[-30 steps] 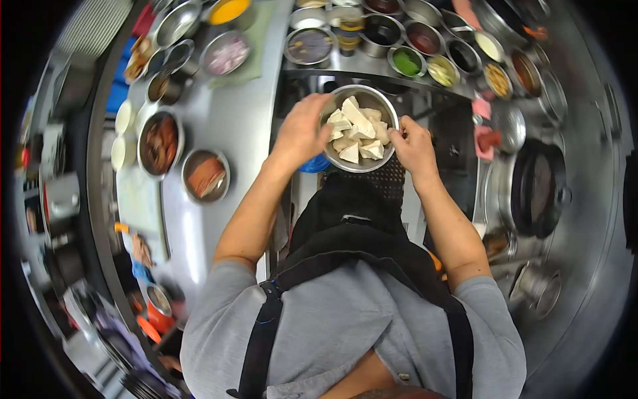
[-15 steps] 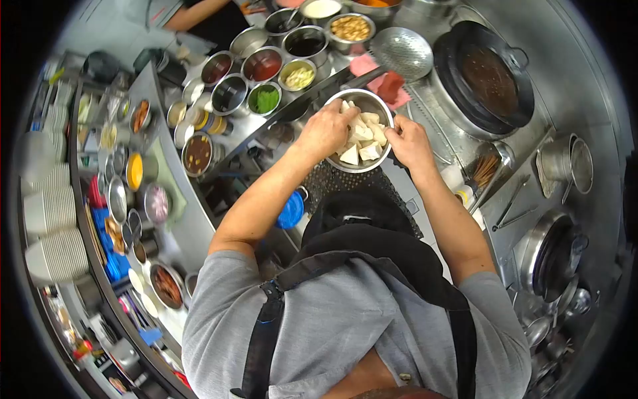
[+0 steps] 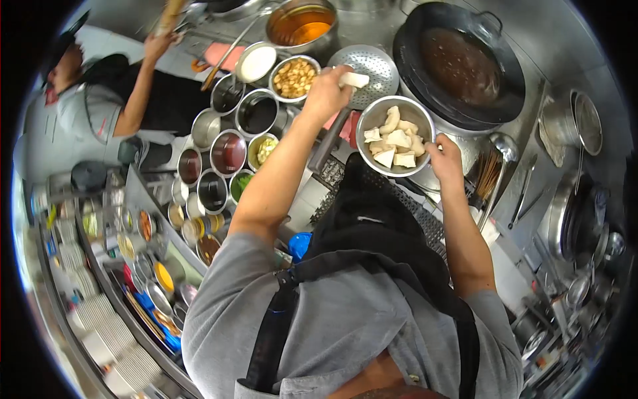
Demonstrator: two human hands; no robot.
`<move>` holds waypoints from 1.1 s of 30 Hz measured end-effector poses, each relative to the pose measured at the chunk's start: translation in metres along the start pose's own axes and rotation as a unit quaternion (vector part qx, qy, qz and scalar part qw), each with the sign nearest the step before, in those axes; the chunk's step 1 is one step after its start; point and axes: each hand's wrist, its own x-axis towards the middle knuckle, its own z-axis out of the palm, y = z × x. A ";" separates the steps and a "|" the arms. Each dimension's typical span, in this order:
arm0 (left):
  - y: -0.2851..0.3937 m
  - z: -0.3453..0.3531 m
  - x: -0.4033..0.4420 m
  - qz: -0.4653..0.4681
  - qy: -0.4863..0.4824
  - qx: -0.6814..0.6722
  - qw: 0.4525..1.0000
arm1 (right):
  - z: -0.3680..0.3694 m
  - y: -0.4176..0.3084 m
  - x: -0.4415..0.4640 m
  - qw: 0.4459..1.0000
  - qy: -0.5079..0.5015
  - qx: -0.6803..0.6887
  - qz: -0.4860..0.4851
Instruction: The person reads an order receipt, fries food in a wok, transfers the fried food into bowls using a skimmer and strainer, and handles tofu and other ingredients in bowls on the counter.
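My right hand (image 3: 446,159) grips the right rim of a steel bowl (image 3: 362,141). In the bowl lie several pale white chunks (image 3: 399,138). My left hand (image 3: 327,94) is raised up and left of the bowl, its fingers closed on a white piece (image 3: 354,80). That piece hangs over the near part of a perforated steel ladle (image 3: 379,65). Just right of the ladle is a black wok (image 3: 415,63) with dark brown liquid (image 3: 458,66) in it.
Left of my left arm stand several steel containers with sauces, nuts (image 3: 294,78) and greens. A pot of orange liquid (image 3: 302,26) is behind them. At the upper left a co-worker (image 3: 93,100) holds something long. Utensils (image 3: 488,176) lie on the right.
The view has swung toward the wok. My left hand has come out of the bowl with a white piece and moved up and left. The bowl, still in my right hand, has moved right.
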 end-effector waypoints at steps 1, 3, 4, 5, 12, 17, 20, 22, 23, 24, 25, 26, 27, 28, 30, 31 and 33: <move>-0.025 0.021 0.024 0.005 -0.006 0.034 0.999 | -0.002 0.013 0.004 1.000 0.020 -0.018 0.002; -0.052 0.049 0.046 0.009 -0.033 0.049 0.998 | -0.001 0.000 -0.001 0.998 0.055 0.003 0.035; -0.058 0.055 0.054 0.001 -0.101 0.089 0.991 | 0.000 -0.006 -0.001 0.995 0.079 0.030 0.045; -0.062 0.061 0.061 -0.004 -0.166 0.132 0.977 | 0.001 -0.005 0.001 0.995 0.078 0.036 0.055; 0.022 0.017 0.040 0.211 -0.211 -0.018 0.954 | 0.017 -0.026 0.014 0.993 0.100 -0.002 0.065; 0.014 0.049 0.027 0.243 -0.306 0.164 0.906 | 0.021 -0.052 0.024 0.993 0.102 -0.049 0.036; 0.011 0.053 0.029 0.227 -0.300 0.170 0.911 | 0.021 -0.052 0.027 0.993 0.096 -0.039 0.050; 0.008 0.054 0.029 0.260 -0.264 0.164 0.914 | 0.021 -0.054 0.027 0.993 0.101 -0.035 0.056; 0.008 0.056 0.029 0.262 -0.265 0.164 0.913 | 0.021 -0.054 0.027 0.992 0.102 -0.033 0.062; 0.010 0.057 0.030 0.269 -0.256 0.151 0.916 | 0.021 -0.052 0.027 0.992 0.104 -0.032 0.063; 0.012 0.056 0.031 0.277 -0.245 0.138 0.919 | 0.022 -0.048 0.027 0.991 0.113 -0.036 0.057; 0.012 0.055 0.033 0.279 -0.246 0.139 0.918 | 0.022 -0.043 0.028 0.990 0.122 -0.040 0.051; 0.018 0.047 0.038 0.261 -0.267 0.126 0.919 | 0.021 -0.040 0.027 0.990 0.124 -0.039 0.053; 0.023 0.040 0.043 0.243 -0.287 0.113 0.920 | 0.020 -0.036 0.026 0.990 0.124 -0.040 0.054; 0.021 0.025 0.053 0.224 -0.281 0.119 0.926 | 0.017 -0.028 0.023 0.990 0.126 -0.040 0.057; 0.019 0.019 0.057 0.203 -0.271 0.123 0.933 | 0.016 -0.025 0.021 0.988 0.129 -0.040 0.072; 0.005 0.022 0.067 0.170 -0.279 0.155 0.932 | 0.016 -0.020 0.017 0.987 0.130 -0.042 0.085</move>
